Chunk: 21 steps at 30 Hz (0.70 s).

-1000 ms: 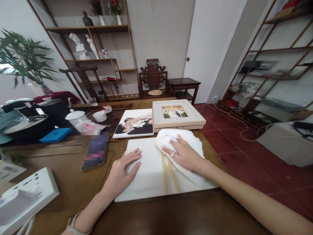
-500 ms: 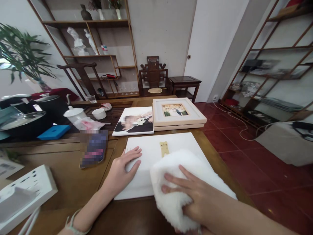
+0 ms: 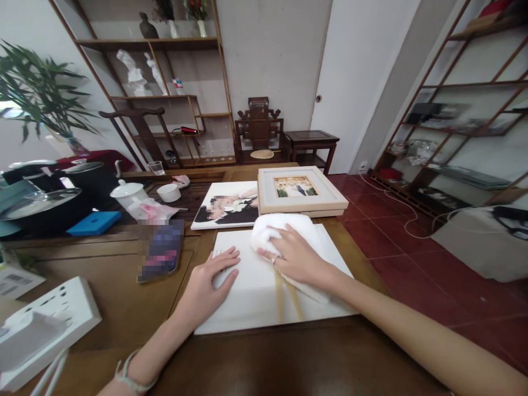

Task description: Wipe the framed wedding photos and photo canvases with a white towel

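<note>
- Far L: white box (image 3: 45, 319) on table (image 3: 124, 308) edge, well apart from the work.
- Phone (image 3: 160, 250): flat on table, just L of board, not touching it.
- L hand (image 3: 206, 280): palm down, fingers spread flat on L part of board (image 3: 243, 302). It grips nothing and only pins the board.
- Board: white, flat on table right in front of you. Gold strip (image 3: 289, 300) runs down its middle, upper end hidden under cloth.
- Cloth (image 3: 272, 228): white, fluffy, bunched at board's far edge, centre-R. Its tail trails back under your wrist.
- R hand (image 3: 295, 256): palm down on cloth, fingers curled loosely over the bunch, pressing it to the board. Not a tight fist.
- Behind: print (image 3: 229, 206) lies just past board's far L edge. Frame (image 3: 301, 190) sits R of print, close behind cloth. Can't tell if cloth and frame touch.
- Step, my read: wiping the board face, R hand at the far end of a stroke.
- Next move calls for:
  - firm L-hand pressure so board doesn't slide;
  - cloth spread flatter under your palm;
  - light touch over strip so pile doesn't snag;
  - care w/ frame close behind.
</note>
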Each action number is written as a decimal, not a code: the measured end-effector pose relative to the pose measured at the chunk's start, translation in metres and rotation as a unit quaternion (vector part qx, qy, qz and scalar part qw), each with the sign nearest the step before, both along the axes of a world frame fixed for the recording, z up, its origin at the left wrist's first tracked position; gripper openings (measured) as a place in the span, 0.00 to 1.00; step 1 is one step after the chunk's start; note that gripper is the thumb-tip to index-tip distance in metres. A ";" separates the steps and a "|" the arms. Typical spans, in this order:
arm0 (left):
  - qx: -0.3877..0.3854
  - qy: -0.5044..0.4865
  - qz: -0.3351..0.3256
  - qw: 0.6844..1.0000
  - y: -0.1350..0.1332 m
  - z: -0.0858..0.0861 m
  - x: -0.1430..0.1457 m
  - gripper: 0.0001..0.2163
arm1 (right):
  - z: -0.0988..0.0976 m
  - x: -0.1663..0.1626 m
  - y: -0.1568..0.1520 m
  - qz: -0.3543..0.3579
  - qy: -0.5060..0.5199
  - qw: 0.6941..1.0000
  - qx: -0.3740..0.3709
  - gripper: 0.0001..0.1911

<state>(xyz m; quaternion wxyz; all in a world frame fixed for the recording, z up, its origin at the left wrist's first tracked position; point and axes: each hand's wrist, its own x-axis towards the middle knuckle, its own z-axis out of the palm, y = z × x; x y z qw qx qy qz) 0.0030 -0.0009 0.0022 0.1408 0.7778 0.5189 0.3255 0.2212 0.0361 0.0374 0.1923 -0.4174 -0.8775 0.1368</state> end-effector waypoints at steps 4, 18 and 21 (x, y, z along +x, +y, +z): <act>0.006 0.001 -0.004 1.000 0.000 -0.002 0.000 0.11 | 0.001 0.001 -0.039 0.065 -0.052 0.997 0.007 0.13; 0.000 0.000 -0.002 1.000 0.000 0.000 0.000 0.11 | 0.010 0.012 -0.033 0.089 0.001 0.995 -0.055 0.20; -0.008 -0.002 -0.005 1.000 -0.001 0.000 -0.001 0.12 | 0.008 0.001 -0.008 0.055 -0.002 0.998 -0.036 0.21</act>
